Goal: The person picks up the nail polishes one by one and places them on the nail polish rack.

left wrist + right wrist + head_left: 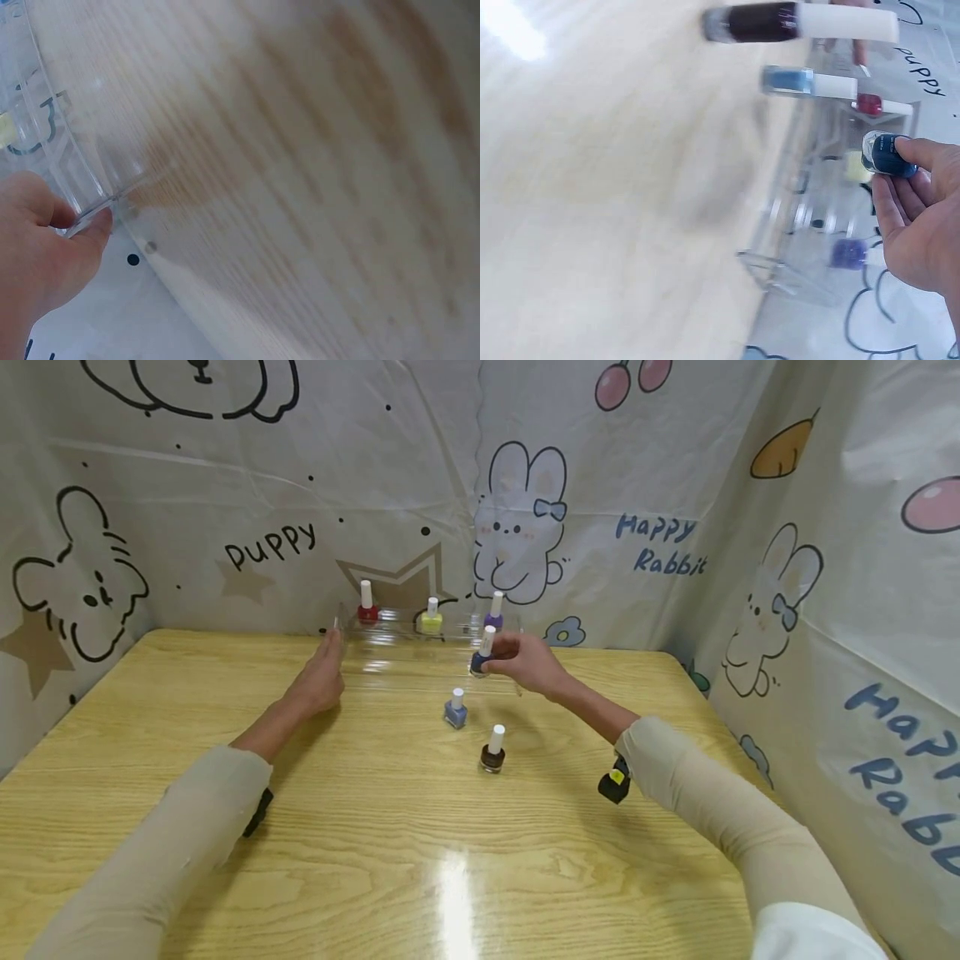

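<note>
A clear tiered display rack (390, 653) stands at the back of the table. My left hand (321, 672) grips its left end; in the left wrist view, thumb and fingers pinch the clear edge (97, 204). My right hand (528, 662) holds a dark blue nail polish bottle (889, 154) with a white cap, in front of the rack's right part. On the top tier stand red (367, 612), yellow (431, 622) and purple (492, 620) nail polish bottles. Upright on the table before the rack are a light blue bottle (455, 713) and a dark brown one (492, 758).
The wooden table (360, 860) spreads out in front of the rack. A printed cloth (375, 460) hangs right behind the table and another side of it runs along the right. A black wrist device (615, 783) hangs below the right sleeve.
</note>
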Demonstrator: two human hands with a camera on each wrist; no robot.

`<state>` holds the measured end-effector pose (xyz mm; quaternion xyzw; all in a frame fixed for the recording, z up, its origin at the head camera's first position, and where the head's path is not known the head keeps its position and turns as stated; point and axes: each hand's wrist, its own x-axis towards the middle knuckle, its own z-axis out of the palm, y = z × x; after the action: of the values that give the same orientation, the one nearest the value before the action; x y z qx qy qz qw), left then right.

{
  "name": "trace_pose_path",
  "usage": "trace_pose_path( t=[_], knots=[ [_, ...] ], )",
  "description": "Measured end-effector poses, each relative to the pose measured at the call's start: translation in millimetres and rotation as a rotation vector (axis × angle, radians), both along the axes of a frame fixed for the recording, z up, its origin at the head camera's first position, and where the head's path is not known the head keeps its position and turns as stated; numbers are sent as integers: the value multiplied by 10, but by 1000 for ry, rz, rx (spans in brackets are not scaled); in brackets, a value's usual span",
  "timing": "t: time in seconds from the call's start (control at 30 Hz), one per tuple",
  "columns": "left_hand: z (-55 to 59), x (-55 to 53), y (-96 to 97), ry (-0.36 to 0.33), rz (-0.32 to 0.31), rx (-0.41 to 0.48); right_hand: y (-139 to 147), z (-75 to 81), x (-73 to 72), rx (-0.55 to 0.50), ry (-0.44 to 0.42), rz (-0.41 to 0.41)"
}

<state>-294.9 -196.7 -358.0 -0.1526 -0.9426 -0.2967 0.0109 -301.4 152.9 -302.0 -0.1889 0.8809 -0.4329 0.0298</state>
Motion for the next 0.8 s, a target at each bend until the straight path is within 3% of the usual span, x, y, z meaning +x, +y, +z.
trace_pose_path(
  t=[0.4, 0.8],
  knots=[
    [-5, -12, -15, -23, 5, 34, -430, 398, -225, 41, 56, 16],
    [5, -12, -23, -34, 7, 46, -909, 493, -397, 75, 66, 81]
  ],
)
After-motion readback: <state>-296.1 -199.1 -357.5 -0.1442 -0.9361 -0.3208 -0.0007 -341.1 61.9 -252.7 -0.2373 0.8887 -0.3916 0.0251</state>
